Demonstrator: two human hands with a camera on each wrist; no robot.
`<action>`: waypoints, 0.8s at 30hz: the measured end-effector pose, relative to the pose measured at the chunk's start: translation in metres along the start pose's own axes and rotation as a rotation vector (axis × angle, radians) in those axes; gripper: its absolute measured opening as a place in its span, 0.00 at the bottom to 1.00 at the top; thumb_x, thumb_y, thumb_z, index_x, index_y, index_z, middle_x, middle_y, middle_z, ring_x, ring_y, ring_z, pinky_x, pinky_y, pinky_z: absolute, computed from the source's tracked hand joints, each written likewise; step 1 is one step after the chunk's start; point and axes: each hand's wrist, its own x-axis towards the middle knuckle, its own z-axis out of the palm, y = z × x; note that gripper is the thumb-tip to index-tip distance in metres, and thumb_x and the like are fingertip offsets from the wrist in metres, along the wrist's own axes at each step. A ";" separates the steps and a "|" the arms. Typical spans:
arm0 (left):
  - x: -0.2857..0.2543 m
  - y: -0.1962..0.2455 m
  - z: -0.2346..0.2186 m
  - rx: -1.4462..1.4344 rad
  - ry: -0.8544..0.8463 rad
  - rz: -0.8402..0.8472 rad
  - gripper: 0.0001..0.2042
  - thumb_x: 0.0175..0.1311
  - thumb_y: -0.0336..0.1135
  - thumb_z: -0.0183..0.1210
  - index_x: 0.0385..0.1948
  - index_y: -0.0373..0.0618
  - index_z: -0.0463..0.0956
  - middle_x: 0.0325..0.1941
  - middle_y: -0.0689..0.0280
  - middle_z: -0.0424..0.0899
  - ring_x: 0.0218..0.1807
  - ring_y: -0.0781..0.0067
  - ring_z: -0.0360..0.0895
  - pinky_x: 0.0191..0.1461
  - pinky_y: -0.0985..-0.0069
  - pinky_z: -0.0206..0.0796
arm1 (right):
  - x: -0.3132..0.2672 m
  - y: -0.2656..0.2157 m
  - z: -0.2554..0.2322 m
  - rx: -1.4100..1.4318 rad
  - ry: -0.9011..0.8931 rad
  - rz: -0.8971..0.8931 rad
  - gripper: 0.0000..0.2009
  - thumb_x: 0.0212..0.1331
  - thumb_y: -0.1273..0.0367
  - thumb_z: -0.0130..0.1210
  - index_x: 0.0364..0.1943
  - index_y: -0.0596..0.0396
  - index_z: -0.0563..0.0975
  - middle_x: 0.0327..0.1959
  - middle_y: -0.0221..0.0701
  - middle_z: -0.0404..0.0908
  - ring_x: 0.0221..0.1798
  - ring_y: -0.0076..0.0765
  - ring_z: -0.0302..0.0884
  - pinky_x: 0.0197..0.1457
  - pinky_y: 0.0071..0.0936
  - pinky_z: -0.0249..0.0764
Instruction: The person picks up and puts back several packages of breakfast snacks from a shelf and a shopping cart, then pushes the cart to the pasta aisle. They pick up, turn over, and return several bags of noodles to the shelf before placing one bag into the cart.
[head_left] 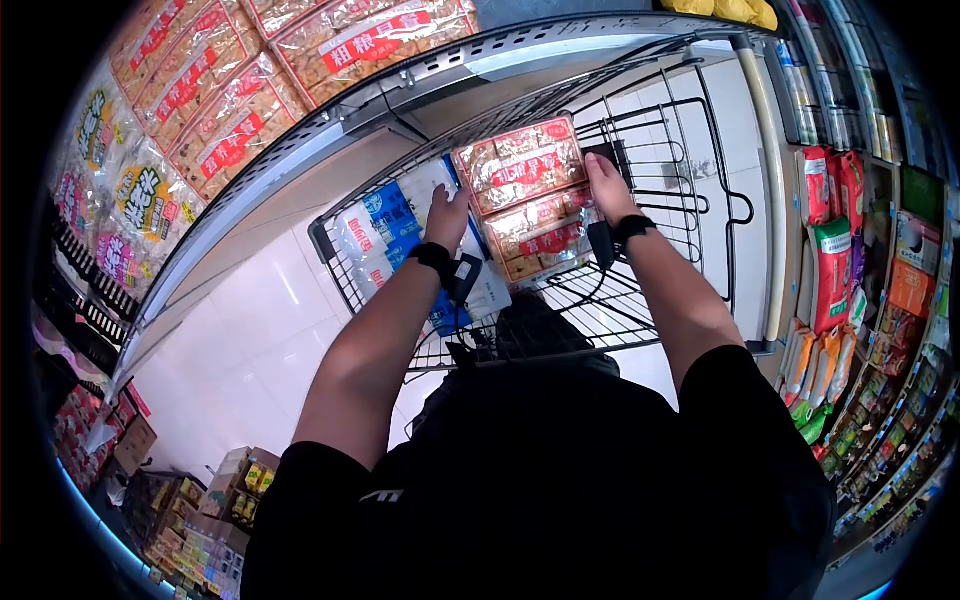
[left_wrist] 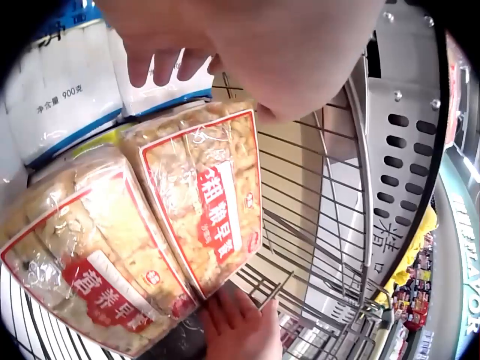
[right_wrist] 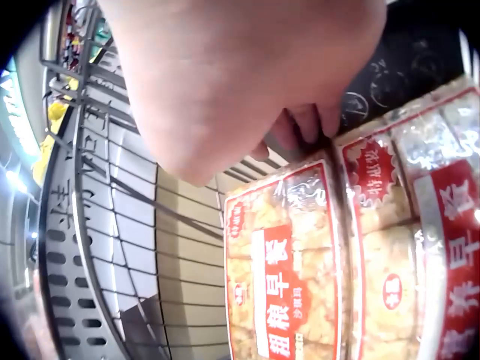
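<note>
Standing close to a cart, a person in 1 black shirt [head_left: 560, 470] reaches out with 2 bare arms, and each wrist has 1 black strap [head_left: 430, 258]. The left hand [head_left: 447, 216] is by one end of 2 snack packs [head_left: 535, 165], with its fingers loose and apart, not gripping. The right hand [head_left: 608, 188] is at the other end, its fingers fairly straight against the packs, not curled round them.

The 2 snack packs sit side by side inside 1 wire cart [head_left: 322, 240]; I cannot tell if their full weight is on the bottom. The step seems to be putting these packs in neatly. The next move probably calls for easing them flat and then letting both hands go.

Just beside them are blue and white bags [head_left: 395, 215], at least 2, partly hidden. By the right hand is 1 dark flat thing [right_wrist: 390, 82].

Past the cart is 1 metal shelf [head_left: 420, 95] with more snack packs [head_left: 375, 45], at least 4, and some bags with yellow labels [head_left: 145, 195], at least 2. Farther off, on the right, hang red bags [head_left: 815, 185], too crowded to count.
</note>
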 end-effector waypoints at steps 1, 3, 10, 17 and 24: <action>-0.001 0.013 0.000 0.031 0.001 -0.068 0.42 0.62 0.56 0.52 0.67 0.29 0.47 0.68 0.41 0.60 0.68 0.52 0.62 0.67 0.70 0.55 | 0.012 0.016 0.002 -0.026 -0.010 -0.033 0.27 0.68 0.50 0.42 0.56 0.62 0.71 0.49 0.43 0.79 0.54 0.40 0.75 0.58 0.30 0.67; 0.005 0.018 0.001 0.024 -0.006 -0.125 0.43 0.61 0.57 0.52 0.67 0.28 0.47 0.68 0.42 0.60 0.68 0.52 0.62 0.68 0.70 0.55 | 0.049 0.053 0.011 -0.075 -0.044 -0.073 0.29 0.67 0.49 0.41 0.57 0.63 0.70 0.52 0.49 0.77 0.57 0.49 0.74 0.60 0.33 0.67; 0.031 0.023 0.025 -0.146 -0.090 -0.106 0.37 0.64 0.50 0.49 0.68 0.36 0.48 0.68 0.50 0.62 0.68 0.58 0.61 0.69 0.69 0.50 | 0.089 0.033 0.022 -0.110 -0.107 0.066 0.35 0.65 0.43 0.38 0.57 0.63 0.68 0.52 0.49 0.77 0.56 0.50 0.75 0.58 0.36 0.68; 0.043 0.025 0.036 -0.246 -0.009 -0.039 0.33 0.63 0.47 0.56 0.64 0.40 0.53 0.54 0.58 0.73 0.51 0.68 0.74 0.54 0.72 0.66 | 0.106 0.028 0.023 0.067 -0.226 0.106 0.36 0.61 0.43 0.48 0.53 0.67 0.70 0.44 0.40 0.80 0.45 0.34 0.77 0.50 0.29 0.71; -0.022 0.059 -0.029 -0.304 0.106 -0.102 0.34 0.58 0.51 0.62 0.56 0.35 0.57 0.49 0.54 0.72 0.49 0.66 0.72 0.50 0.73 0.67 | 0.009 -0.050 0.023 0.183 -0.126 -0.071 0.28 0.60 0.51 0.56 0.45 0.68 0.71 0.39 0.41 0.79 0.39 0.31 0.76 0.44 0.28 0.73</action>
